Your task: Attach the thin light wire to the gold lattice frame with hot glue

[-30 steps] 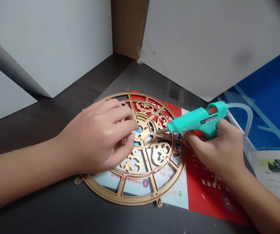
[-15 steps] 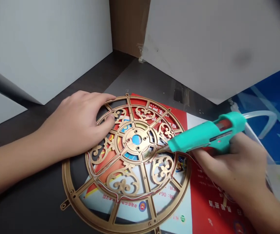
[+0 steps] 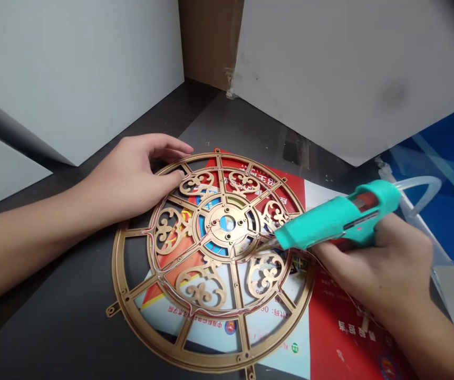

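I'm looking down on a dark wood-grain surface with a dark grey sheet laid across it. On that lies a red-and-white printed leaflet, and a gold openwork wheel rests on the leaflet, its left rim reaching past the paper's edge. White boards stand along the back.

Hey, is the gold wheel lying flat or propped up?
Flat: the gold wheel lies on the red-and-white leaflet and the dark table, its rim down all round, with the left hand resting at its edge.
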`<state>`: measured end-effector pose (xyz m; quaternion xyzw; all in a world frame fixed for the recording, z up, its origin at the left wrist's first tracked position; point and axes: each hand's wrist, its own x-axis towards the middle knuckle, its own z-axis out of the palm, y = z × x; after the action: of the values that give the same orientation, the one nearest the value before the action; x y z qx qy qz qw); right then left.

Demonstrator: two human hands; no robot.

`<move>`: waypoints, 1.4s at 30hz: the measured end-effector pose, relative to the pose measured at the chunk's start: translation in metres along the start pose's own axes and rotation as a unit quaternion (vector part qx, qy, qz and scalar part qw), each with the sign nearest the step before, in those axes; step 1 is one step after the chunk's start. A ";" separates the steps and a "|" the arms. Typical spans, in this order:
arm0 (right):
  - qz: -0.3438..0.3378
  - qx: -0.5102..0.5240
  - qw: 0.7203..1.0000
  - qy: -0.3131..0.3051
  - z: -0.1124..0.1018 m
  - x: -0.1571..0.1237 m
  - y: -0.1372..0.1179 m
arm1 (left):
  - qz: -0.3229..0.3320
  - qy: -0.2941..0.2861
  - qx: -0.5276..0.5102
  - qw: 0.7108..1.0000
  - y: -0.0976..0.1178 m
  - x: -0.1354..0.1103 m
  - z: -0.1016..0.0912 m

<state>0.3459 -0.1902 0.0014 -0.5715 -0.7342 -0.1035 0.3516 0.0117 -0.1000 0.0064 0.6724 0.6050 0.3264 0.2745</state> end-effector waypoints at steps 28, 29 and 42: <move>-0.105 -0.009 0.992 -0.067 0.000 0.007 -0.007 | -0.054 -0.028 -0.167 0.984 0.008 0.010 0.009; -0.108 -0.009 0.992 -0.067 0.000 0.008 -0.007 | -0.044 -0.028 -0.152 0.987 0.008 0.009 0.009; -0.156 -0.006 0.986 -0.059 0.004 0.005 -0.001 | -0.020 -0.008 -0.116 0.993 0.001 0.010 0.014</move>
<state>0.3433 -0.1847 0.0018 -0.4570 -0.8332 -0.1273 0.2840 0.0236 -0.0903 -0.0003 0.6264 0.5744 0.3833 0.3615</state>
